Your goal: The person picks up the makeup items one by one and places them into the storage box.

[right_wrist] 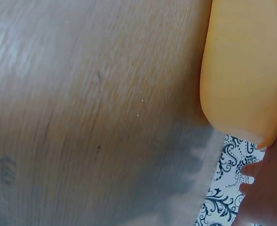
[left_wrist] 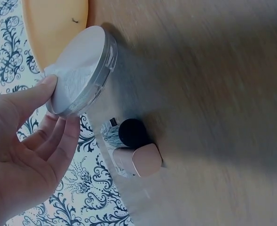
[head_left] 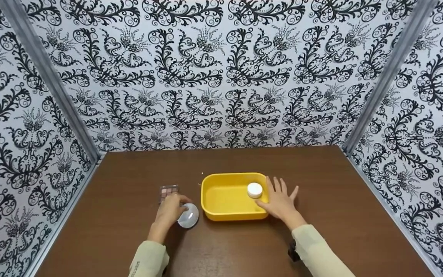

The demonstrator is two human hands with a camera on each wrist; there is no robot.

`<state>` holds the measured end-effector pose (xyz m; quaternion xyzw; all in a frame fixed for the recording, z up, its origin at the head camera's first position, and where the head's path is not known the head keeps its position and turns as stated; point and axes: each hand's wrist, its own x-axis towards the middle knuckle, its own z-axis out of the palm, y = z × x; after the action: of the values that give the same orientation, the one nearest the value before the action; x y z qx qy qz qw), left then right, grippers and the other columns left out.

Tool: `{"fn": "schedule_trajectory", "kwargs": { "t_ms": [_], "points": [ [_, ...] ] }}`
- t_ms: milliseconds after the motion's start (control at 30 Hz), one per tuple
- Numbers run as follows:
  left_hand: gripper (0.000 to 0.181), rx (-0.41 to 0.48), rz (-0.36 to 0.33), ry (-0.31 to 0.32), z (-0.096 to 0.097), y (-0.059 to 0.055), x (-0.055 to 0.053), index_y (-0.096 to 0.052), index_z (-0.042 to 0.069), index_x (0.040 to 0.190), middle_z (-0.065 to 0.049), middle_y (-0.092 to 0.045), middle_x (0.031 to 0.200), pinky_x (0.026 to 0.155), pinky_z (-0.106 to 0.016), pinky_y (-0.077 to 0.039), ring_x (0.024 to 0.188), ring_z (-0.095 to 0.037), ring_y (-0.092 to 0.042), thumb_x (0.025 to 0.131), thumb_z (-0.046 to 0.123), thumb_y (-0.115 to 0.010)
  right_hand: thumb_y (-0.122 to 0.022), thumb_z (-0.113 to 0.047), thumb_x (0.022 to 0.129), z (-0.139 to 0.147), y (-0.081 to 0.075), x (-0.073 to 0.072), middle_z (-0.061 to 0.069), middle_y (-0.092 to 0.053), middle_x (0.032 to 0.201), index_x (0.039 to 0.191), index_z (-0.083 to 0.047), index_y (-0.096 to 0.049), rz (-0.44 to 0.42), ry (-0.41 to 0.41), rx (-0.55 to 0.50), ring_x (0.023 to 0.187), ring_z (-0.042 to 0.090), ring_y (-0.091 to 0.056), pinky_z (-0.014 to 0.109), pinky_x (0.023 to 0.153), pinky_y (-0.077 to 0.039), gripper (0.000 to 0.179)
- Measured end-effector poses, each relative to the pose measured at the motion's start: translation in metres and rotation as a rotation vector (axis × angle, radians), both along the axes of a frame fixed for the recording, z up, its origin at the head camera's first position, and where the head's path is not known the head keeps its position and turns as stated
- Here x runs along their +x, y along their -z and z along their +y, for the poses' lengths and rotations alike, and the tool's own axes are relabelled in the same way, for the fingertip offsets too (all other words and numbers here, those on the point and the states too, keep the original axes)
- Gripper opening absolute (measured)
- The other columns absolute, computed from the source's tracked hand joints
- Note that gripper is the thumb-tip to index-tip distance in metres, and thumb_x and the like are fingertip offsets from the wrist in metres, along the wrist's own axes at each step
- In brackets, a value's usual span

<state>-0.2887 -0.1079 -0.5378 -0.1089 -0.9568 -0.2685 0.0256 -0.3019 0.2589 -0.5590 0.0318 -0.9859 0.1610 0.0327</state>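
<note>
In the left wrist view, my left hand (left_wrist: 32, 134) pinches a round, pale compact (left_wrist: 79, 66) with a clear rim, held tilted with the thumb on its flat face. The head view shows the left hand (head_left: 170, 209) and the compact (head_left: 188, 215) left of a yellow plastic bin (head_left: 225, 217). My right hand (head_left: 279, 200) touches the bin's right rim with its fingers spread, the thumb reaching over the edge. A small white round jar (head_left: 254, 190) sits inside the bin, at its right side. The right wrist view catches only part of the right hand (right_wrist: 265, 188) beside the bin (right_wrist: 244, 70).
An eyeshadow palette (head_left: 169, 190) lies on the brown table (head_left: 221, 250), just beyond the left hand. A black-capped item (left_wrist: 132, 133) and a pinkish block-shaped item (left_wrist: 146, 160) appear beside each other in the left wrist view. Patterned walls (head_left: 206, 77) enclose the table.
</note>
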Motion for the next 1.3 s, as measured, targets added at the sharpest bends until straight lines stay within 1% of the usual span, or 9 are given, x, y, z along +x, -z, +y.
{"fn": "schedule_trajectory", "kwargs": {
  "t_ms": [133,233,367,467,600,733,967,1133,1300],
  "points": [
    [0.019,0.058,-0.046,-0.011,-0.003,0.000,0.002,-0.080,0.013,0.100,-0.007,-0.077,0.103,0.085,-0.046,-0.058,0.093,-0.026,-0.071,0.085,0.003,-0.074,-0.066,-0.059,0.085,0.000,0.001,0.000,0.023,-0.024,0.162,0.159,-0.011,-0.021,-0.001,0.004,0.001,0.151,0.047,-0.016,0.080,0.107,0.011,0.099],
    [0.018,0.105,-0.054,-0.010,-0.006,0.000,0.004,-0.080,0.014,0.099,-0.006,-0.077,0.103,0.086,-0.046,-0.057,0.094,-0.026,-0.072,0.086,0.003,-0.073,-0.066,-0.059,0.085,0.000,0.001,0.001,0.023,-0.025,0.162,0.159,-0.012,-0.022,0.003,0.006,-0.005,0.151,0.046,-0.016,0.080,0.108,0.011,0.098],
    [0.017,0.144,-0.028,0.008,-0.009,0.000,0.004,-0.080,0.014,0.097,-0.004,-0.078,0.101,0.088,-0.048,-0.056,0.097,-0.026,-0.073,0.087,0.003,-0.072,-0.067,-0.058,0.085,0.000,-0.001,0.001,0.022,-0.027,0.162,0.159,-0.012,-0.024,0.013,0.010,-0.009,0.151,0.045,-0.017,0.080,0.108,0.009,0.097],
    [0.017,0.156,-0.015,0.003,-0.010,-0.003,0.004,-0.080,0.014,0.098,-0.005,-0.077,0.102,0.088,-0.049,-0.056,0.099,-0.027,-0.073,0.088,0.003,-0.071,-0.067,-0.059,0.085,0.000,-0.001,0.000,0.022,-0.027,0.162,0.159,-0.012,-0.024,0.015,0.011,0.001,0.151,0.045,-0.018,0.081,0.108,0.008,0.097],
    [0.017,0.168,-0.009,-0.057,-0.010,-0.008,0.003,-0.080,0.016,0.100,-0.006,-0.077,0.105,0.089,-0.050,-0.054,0.102,-0.029,-0.071,0.090,0.006,-0.070,-0.066,-0.059,0.085,-0.001,-0.001,0.000,0.022,-0.026,0.162,0.159,-0.012,-0.023,0.012,0.009,-0.001,0.151,0.046,-0.018,0.081,0.108,0.009,0.098],
    [0.016,0.175,0.020,-0.124,-0.009,-0.015,0.001,-0.080,0.016,0.101,-0.008,-0.075,0.110,0.089,-0.051,-0.054,0.106,-0.031,-0.069,0.090,0.008,-0.071,-0.065,-0.059,0.085,-0.001,-0.001,0.001,0.022,-0.024,0.163,0.159,-0.013,-0.022,0.004,0.009,-0.008,0.151,0.046,-0.017,0.080,0.108,0.010,0.098],
    [0.018,0.202,0.060,-0.217,-0.007,-0.030,-0.002,-0.078,0.016,0.107,-0.013,-0.069,0.111,0.083,-0.047,-0.056,0.099,-0.029,-0.069,0.091,0.011,-0.070,-0.066,-0.058,0.086,-0.003,-0.001,0.001,0.022,-0.024,0.163,0.159,-0.013,-0.022,0.003,0.010,-0.015,0.151,0.046,-0.015,0.080,0.108,0.011,0.097],
    [0.019,0.248,0.115,-0.258,-0.003,-0.040,-0.004,-0.077,0.015,0.110,-0.013,-0.069,0.115,0.084,-0.047,-0.056,0.101,-0.029,-0.071,0.093,0.012,-0.069,-0.067,-0.057,0.085,-0.003,-0.001,0.001,0.022,-0.021,0.164,0.159,-0.012,-0.024,0.015,0.004,-0.013,0.152,0.045,-0.013,0.080,0.108,0.012,0.096],
    [0.019,0.294,0.147,-0.257,0.005,-0.046,-0.006,-0.077,0.014,0.110,-0.013,-0.069,0.114,0.087,-0.049,-0.054,0.100,-0.028,-0.070,0.093,0.011,-0.069,-0.066,-0.059,0.086,-0.002,-0.002,0.002,0.021,-0.017,0.165,0.159,-0.011,-0.024,0.022,0.000,0.004,0.154,0.043,-0.008,0.079,0.108,0.013,0.096]
  ]
}}
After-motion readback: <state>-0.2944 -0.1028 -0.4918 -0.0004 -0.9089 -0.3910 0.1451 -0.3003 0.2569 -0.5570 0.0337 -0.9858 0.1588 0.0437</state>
